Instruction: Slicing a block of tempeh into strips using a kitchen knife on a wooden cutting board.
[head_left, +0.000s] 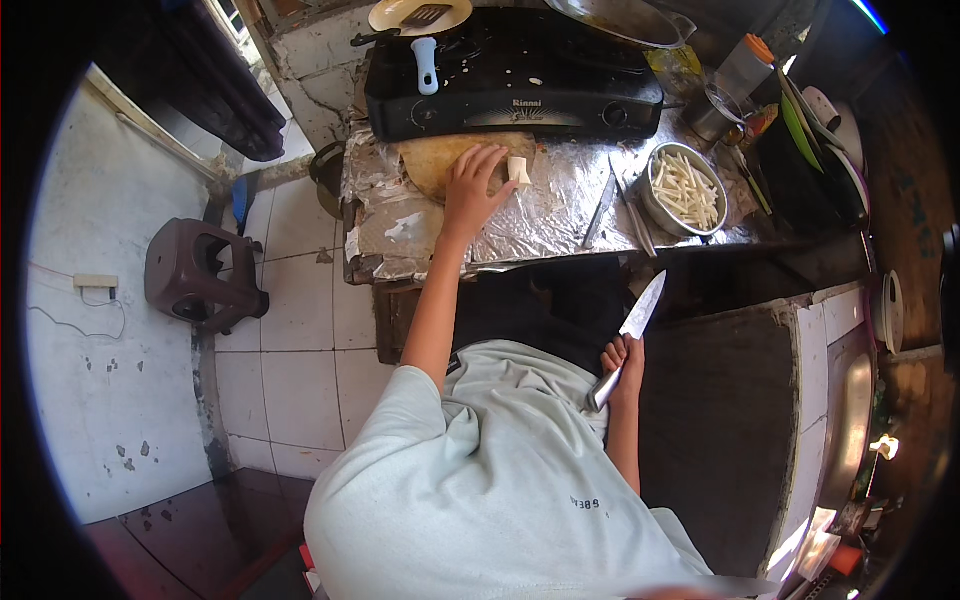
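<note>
My left hand (476, 184) rests over a round wooden cutting board (427, 161), fingers apart. Close to its thumb, at the board's right edge, stands a short pale block of food (517, 172); whether the thumb touches it I cannot tell. My right hand (625, 360), low beside the shirt, is closed around the handle of a kitchen knife (643, 307), whose blade points up and away from me. Right of the board, a second knife (599, 212) and a slim metal utensil (636, 214) lie on the foil-covered counter. Beside them a metal bowl (724, 206) holds many pale cut sticks (684, 187).
A black two-burner gas stove (517, 82) stands behind the board, with a pan (426, 64) and a wok (622, 22) on it. A lidded plastic container (742, 67) and dishes (802, 124) crowd the right. A brown plastic stool (176, 270) is at left.
</note>
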